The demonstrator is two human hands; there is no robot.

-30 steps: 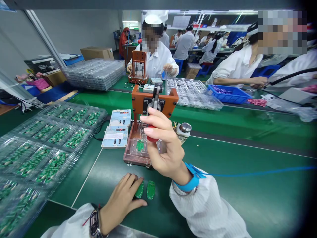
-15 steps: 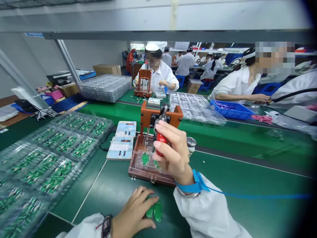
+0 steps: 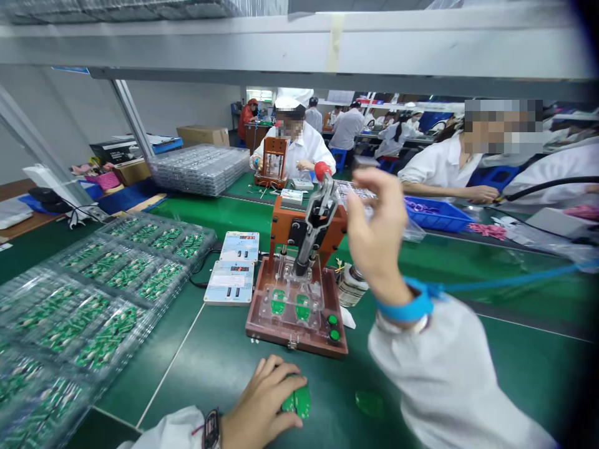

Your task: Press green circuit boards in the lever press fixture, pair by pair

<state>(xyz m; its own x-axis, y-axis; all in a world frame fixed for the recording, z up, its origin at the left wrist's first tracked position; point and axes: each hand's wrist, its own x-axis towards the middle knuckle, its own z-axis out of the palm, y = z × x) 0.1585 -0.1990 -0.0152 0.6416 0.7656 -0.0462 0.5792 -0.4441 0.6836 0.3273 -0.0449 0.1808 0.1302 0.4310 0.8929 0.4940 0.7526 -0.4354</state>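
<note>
My left hand [image 3: 269, 402] lies on the green work surface with its fingers stretched over a pair of small green circuit boards [image 3: 302, 401], touching them. My right hand [image 3: 381, 227] is raised, fingers curved and apart, with nothing in it, to the right of a test fixture with a toggle clamp. The clamp's lever [image 3: 322, 202] stands up, its red knob [image 3: 322, 169] on top. Two green circuit boards [image 3: 302, 307] sit under the clear plate on the fixture's brown base [image 3: 266, 332]. Two green buttons [image 3: 334, 335] are at the base's right.
Clear trays [image 3: 135, 305] full of green boards spread along the left. Two meter boxes with digital displays [image 3: 230, 282] stand left of the fixture; a jar [image 3: 352, 287] is behind its right side. A faint green piece [image 3: 369, 404] lies near my right sleeve. Co-workers sit across the bench.
My right hand has let go of the red-knobbed lever and moved up and right. The lever has swung from lowered to upright. My left hand stays on the boards.
</note>
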